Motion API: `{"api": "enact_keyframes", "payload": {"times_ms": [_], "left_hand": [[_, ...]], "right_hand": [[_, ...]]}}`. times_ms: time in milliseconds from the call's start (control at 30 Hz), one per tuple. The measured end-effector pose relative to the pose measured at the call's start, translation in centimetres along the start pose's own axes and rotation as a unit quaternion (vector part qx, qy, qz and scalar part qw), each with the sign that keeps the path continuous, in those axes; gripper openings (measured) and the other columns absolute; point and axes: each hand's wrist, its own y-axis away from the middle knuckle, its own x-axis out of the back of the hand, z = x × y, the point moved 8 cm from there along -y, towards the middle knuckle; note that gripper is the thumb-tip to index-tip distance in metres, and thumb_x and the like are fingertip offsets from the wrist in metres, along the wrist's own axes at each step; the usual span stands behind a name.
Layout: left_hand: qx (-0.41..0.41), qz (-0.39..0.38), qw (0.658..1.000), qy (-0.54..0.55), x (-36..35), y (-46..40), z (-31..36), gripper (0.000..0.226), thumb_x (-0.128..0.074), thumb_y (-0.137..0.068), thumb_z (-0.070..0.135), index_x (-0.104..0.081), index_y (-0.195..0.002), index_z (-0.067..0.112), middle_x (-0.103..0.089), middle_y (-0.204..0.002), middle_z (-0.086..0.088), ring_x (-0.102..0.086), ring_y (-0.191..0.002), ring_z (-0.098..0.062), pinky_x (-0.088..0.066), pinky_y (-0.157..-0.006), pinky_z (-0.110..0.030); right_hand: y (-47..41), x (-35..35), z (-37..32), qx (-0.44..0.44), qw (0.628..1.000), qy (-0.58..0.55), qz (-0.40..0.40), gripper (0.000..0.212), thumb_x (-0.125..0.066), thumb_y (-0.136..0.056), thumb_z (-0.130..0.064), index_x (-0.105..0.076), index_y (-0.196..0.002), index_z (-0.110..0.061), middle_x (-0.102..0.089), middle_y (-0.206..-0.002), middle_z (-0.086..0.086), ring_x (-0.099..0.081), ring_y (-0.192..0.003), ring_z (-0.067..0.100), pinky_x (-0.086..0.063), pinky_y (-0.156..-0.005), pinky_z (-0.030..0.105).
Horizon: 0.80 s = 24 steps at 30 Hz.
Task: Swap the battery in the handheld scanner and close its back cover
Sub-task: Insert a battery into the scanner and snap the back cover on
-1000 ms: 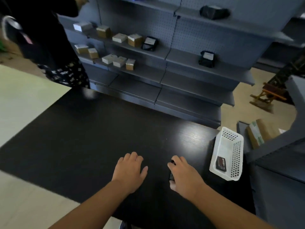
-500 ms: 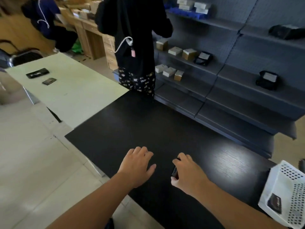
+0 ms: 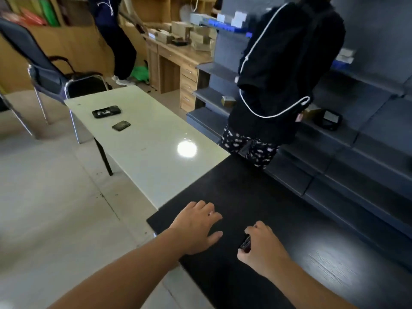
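So the right hand (image 3: pixel 262 248) is curled around a small dark slab (image 3: pixel 245 243), fingers over the top and thumb underneath, pinching it by its edges. Only a sliver pokes out on the thumb side, so I honestly can't tell if that's the battery or a piece of the scanner. My guess is battery, given the size, and holding it by the edges low over the black table (image 3: pixel 289 219) looks like someone who's parked it there while they look for the next thing.

Just to the left of that grip, the left hand (image 3: pixel 196 228) lies flat on the same tabletop, fingers spread, holding nothing. Looks like it's just bracing, or ready to push off.

Further out to the left and well beyond the grip, there's a white table (image 3: pixel 156 152) butted up against the black one, with two dark handheld-looking devices on it: a bigger one (image 3: pixel 106 111) and a smaller one (image 3: pixel 121 126) just beside it. If either is the scanner, that'd explain why the view faces that way, the person probably needs to go fetch it. They're well apart from both hands, so that's a reach or a step.

Straight ahead past the grip, somebody in a black hoodie (image 3: pixel 287 70) stands at the grey shelving (image 3: pixel 367 152), back turned. A chair (image 3: pixel 55 81) sits behind the white table.

Cover-closing seems a long way off yet.
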Motion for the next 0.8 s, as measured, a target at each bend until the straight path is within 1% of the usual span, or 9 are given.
{"api": "enact_keyframes", "payload": {"times_ms": [167, 233, 400, 533, 567, 667, 800], "left_hand": [[0.024, 0.016, 0.999, 0.014, 2.4, 0.7, -10.5, 0.056, -0.035, -0.098, 0.06, -0.048, -0.142, 0.028, -0.055, -0.138, -0.003, -0.051, -0.122, -0.025, -0.039, -0.109, -0.042], [0.035, 0.019, 0.999, 0.016, 3.0, 0.7, -14.2, 0.056, -0.034, -0.098, 0.06, -0.048, -0.142, 0.027, -0.055, -0.137, -0.004, -0.051, -0.122, -0.026, -0.039, -0.109, -0.043], [0.053, 0.009, 0.998, 0.016, 3.5, -0.1, -23.2, 0.057, -0.033, -0.101, 0.058, -0.044, -0.147, 0.027, -0.05, -0.145, -0.004, -0.047, -0.128, -0.027, -0.034, -0.113, -0.043], [0.057, -0.004, 0.998, 0.021, 3.5, -1.7, -31.2, 0.056, -0.034, -0.102, 0.058, -0.045, -0.147, 0.027, -0.05, -0.144, -0.004, -0.047, -0.127, -0.026, -0.034, -0.112, -0.041], [0.061, -0.008, 0.998, 0.023, 3.6, -2.1, -33.4, 0.055, -0.034, -0.102, 0.058, -0.045, -0.146, 0.027, -0.05, -0.144, -0.003, -0.047, -0.127, -0.026, -0.034, -0.112, -0.041], [0.073, -0.01, 0.997, 0.017, 4.6, -2.9, -39.7, 0.055, -0.034, -0.101, 0.059, -0.047, -0.145, 0.028, -0.052, -0.143, -0.002, -0.048, -0.126, -0.025, -0.035, -0.111, -0.04], [0.095, -0.001, 0.995, 0.023, 6.3, -3.4, -47.0, 0.055, -0.033, -0.101, 0.059, -0.047, -0.145, 0.029, -0.052, -0.142, -0.001, -0.048, -0.126, -0.025, -0.035, -0.111, -0.039]], "right_hand": [[-6.4, 1.0, -8.4, 0.007, 1.0, -0.01, -0.002, 0.048, -0.068, -0.084, -0.046, -0.062, -0.123, -0.02, -0.049, -0.119, -0.004, -0.049, -0.115, 0.015, -0.049, -0.087, 0.025], [-9.1, 1.3, -11.4, 0.017, 1.0, -0.01, 0.003, 0.048, -0.068, -0.084, -0.046, -0.062, -0.124, -0.02, -0.049, -0.119, -0.004, -0.049, -0.115, 0.015, -0.049, -0.088, 0.025], [-15.8, 1.2, -18.1, 0.037, 0.999, -0.002, -0.008, 0.046, -0.066, -0.086, -0.047, -0.059, -0.122, -0.021, -0.047, -0.119, -0.004, -0.047, -0.116, 0.014, -0.05, -0.089, 0.025], [-22.5, 0.4, -23.2, 0.051, 0.999, -0.003, -0.016, 0.032, -0.063, -0.087, -0.048, -0.054, -0.103, -0.022, -0.046, -0.112, -0.003, -0.048, -0.115, 0.016, -0.05, -0.088, 0.026], [-24.4, 0.4, -24.6, 0.055, 0.998, 0.001, -0.018, 0.031, -0.062, -0.088, -0.047, -0.053, -0.102, -0.021, -0.046, -0.113, -0.002, -0.048, -0.115, 0.017, -0.05, -0.087, 0.026], [-29.3, 0.8, -29.1, 0.063, 0.998, 0.009, -0.026, 0.035, -0.061, -0.09, -0.047, -0.054, -0.11, -0.019, -0.045, -0.115, 0.0, -0.047, -0.116, 0.019, -0.049, -0.086, 0.027], [-34.4, 2.4, -34.4, 0.069, 0.997, 0.004, -0.018, 0.035, -0.06, -0.091, -0.045, -0.055, -0.114, -0.02, -0.045, -0.119, 0.0, -0.047, -0.118, 0.019, -0.049, -0.088, 0.028]]}}
